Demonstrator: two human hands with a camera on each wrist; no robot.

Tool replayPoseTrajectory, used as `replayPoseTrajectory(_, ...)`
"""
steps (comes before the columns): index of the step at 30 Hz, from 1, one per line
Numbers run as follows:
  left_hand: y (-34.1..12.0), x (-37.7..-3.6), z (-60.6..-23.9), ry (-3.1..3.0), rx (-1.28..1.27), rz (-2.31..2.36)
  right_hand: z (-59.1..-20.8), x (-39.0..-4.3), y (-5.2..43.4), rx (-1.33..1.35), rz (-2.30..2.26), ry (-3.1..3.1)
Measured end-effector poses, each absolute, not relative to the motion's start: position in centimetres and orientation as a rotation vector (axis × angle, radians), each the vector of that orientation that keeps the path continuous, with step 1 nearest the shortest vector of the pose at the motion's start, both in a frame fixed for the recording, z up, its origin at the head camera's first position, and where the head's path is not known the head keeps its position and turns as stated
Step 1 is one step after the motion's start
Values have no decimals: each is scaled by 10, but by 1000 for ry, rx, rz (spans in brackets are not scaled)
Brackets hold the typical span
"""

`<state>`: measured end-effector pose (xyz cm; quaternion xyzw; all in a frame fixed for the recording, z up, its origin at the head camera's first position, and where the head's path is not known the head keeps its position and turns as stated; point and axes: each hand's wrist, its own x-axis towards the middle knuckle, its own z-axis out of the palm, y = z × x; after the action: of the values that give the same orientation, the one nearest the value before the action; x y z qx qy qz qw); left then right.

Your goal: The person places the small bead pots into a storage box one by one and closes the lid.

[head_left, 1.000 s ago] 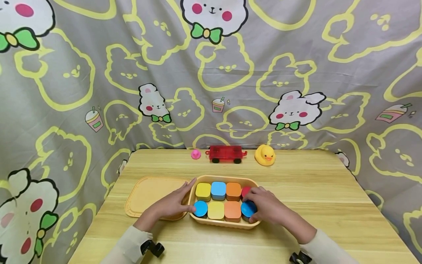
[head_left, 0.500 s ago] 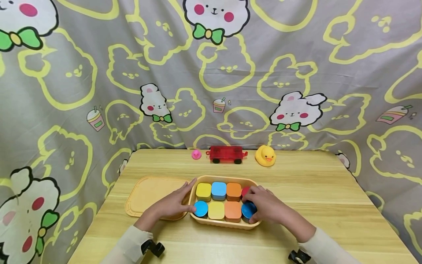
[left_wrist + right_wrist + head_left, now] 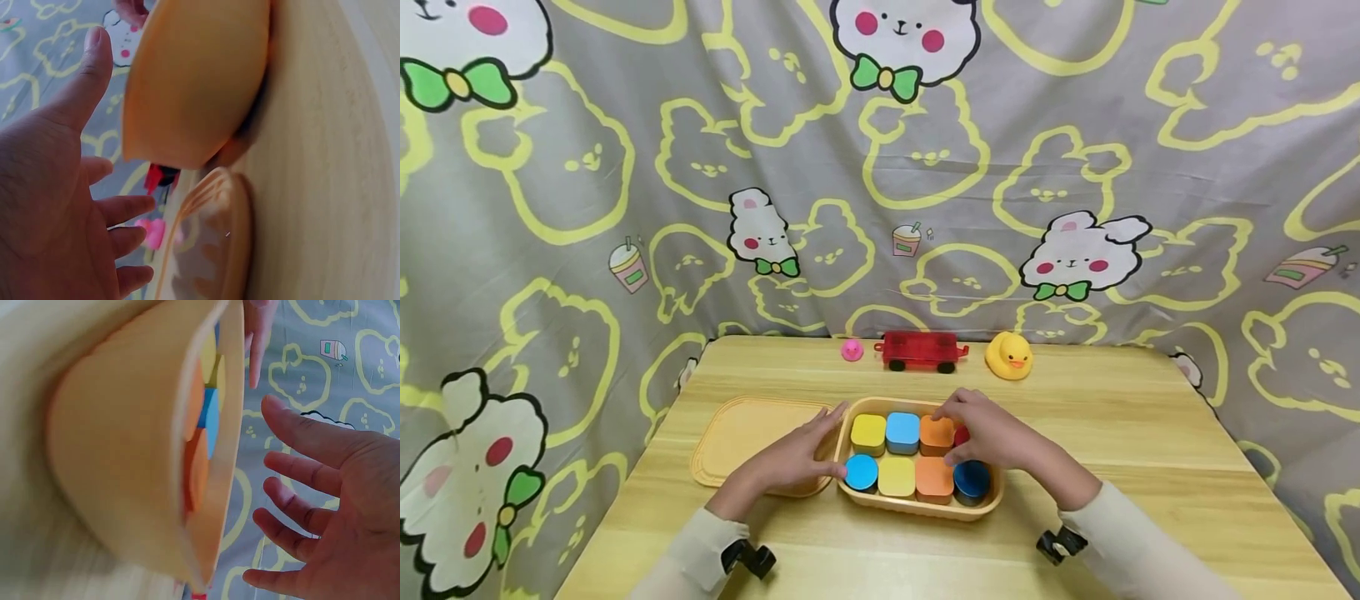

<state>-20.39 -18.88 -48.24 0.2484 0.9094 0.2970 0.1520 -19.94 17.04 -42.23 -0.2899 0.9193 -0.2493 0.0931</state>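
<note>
In the head view a pale orange box (image 3: 880, 501) holds two rows of coloured blocks. Its far row has a yellow block (image 3: 868, 432), a light blue block (image 3: 902, 430), an orange block (image 3: 936, 432) and a mostly hidden red block (image 3: 961, 435). Nearer lie a round blue block (image 3: 862, 472), a pale yellow block (image 3: 897, 477), a light orange block (image 3: 933, 479) and a dark blue block (image 3: 972, 479). My left hand (image 3: 793, 454) is at the box's left end, thumb and fingers spread. Over the right end, my right hand (image 3: 996, 433) hovers with parted, loosely bent fingers, holding nothing.
A matching flat lid (image 3: 741, 437) lies left of the box, partly behind my left hand. Along the table's far edge stand a small pink duck (image 3: 852, 350), a red toy wagon (image 3: 921, 351) and a yellow duck (image 3: 1009, 356). A patterned curtain (image 3: 955, 183) hangs behind.
My right hand has risen from the dark blue block and shifted left and away, uncovering that block. My left hand stays at the box's left end. The view has shifted slightly.
</note>
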Motion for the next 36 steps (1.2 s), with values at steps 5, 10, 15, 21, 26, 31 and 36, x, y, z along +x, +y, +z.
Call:
replayPoseTrajectory(5, -203, -201, -474, 2659, 646, 851, -415, -215, 150, -894, -772, 2705)
replayPoseTrajectory(10, -221, -199, -469, 2694, 573, 875, -409, -230, 128, -926, -763, 2696)
replayPoseTrajectory(15, -243, -194, -469, 2736, 544, 883, -404, -246, 104, -926, -745, 2676)
replayPoseTrajectory(21, -275, -183, -467, 2760, 503, 924, -403, -266, 77, -944, -745, 2623)
replayPoseTrajectory(26, -304, -176, -471, 2788, 495, 963, -409, -285, 57, -970, -743, 2566)
replayPoseTrajectory(31, -327, -168, -476, 2789, 442, 985, -418, -299, 37, -955, -802, 2483)
replayPoseTrajectory(36, -344, -165, -478, 2774, 379, 965, -432, -310, 23, -876, -889, 2415)
